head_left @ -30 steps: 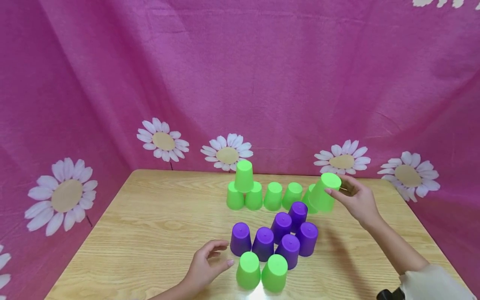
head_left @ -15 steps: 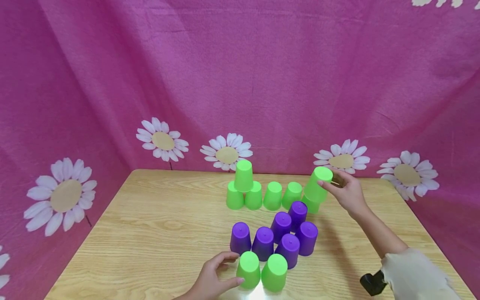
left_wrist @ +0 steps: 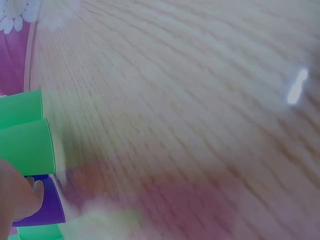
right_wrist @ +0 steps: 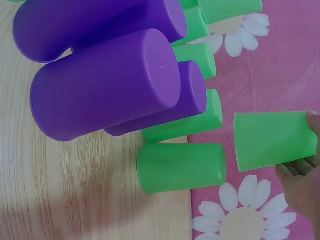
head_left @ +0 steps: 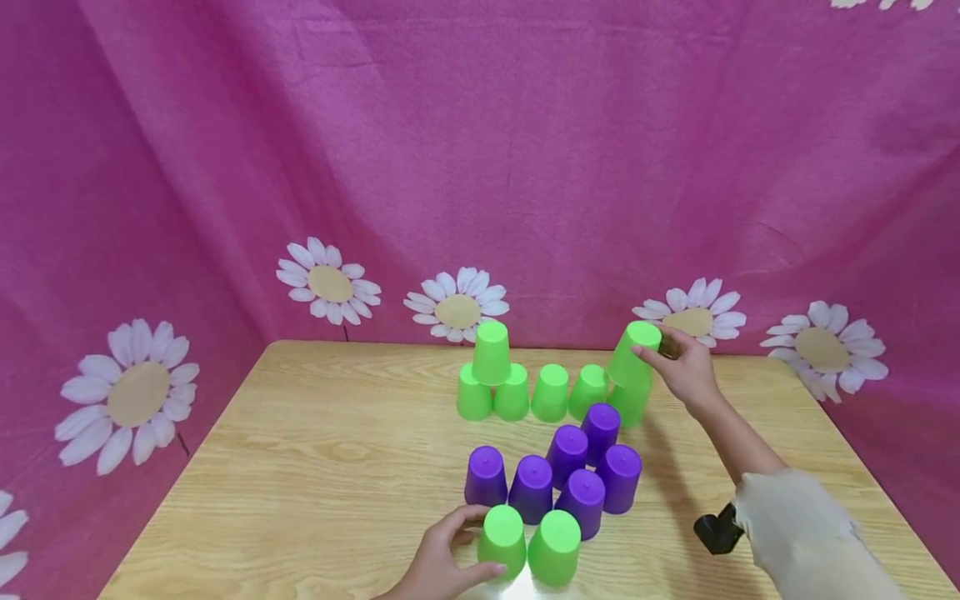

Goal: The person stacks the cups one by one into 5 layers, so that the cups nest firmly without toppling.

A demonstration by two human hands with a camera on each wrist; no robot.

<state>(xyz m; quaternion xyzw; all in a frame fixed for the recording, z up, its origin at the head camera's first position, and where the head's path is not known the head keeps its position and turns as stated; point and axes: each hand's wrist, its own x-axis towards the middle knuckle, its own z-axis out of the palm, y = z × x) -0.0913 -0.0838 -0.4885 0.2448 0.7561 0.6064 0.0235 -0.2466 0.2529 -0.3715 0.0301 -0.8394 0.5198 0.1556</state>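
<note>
My right hand [head_left: 688,367] grips an upside-down green cup [head_left: 630,357] near its closed end. That cup is above the rightmost green cup [head_left: 632,404] of the back row, and the right wrist view shows a gap between the two. At the front, the thumb and fingers of my left hand [head_left: 442,557] are around the near left green cup [head_left: 502,540]. Beside it stands another green cup [head_left: 555,550]. The left wrist view catches a finger in front of a purple cup [left_wrist: 47,210], while the palm is mostly out of frame.
Several purple cups [head_left: 581,500] stand upside down in the middle, between the hands. At the back left, one green cup [head_left: 492,354] rests across two others. A pink cloth [head_left: 510,167] with daisies hangs behind the wooden table [head_left: 300,467].
My right hand has brought its green cup leftward and up over the rightmost back cup. My left hand has moved right and come around the near left green cup.
</note>
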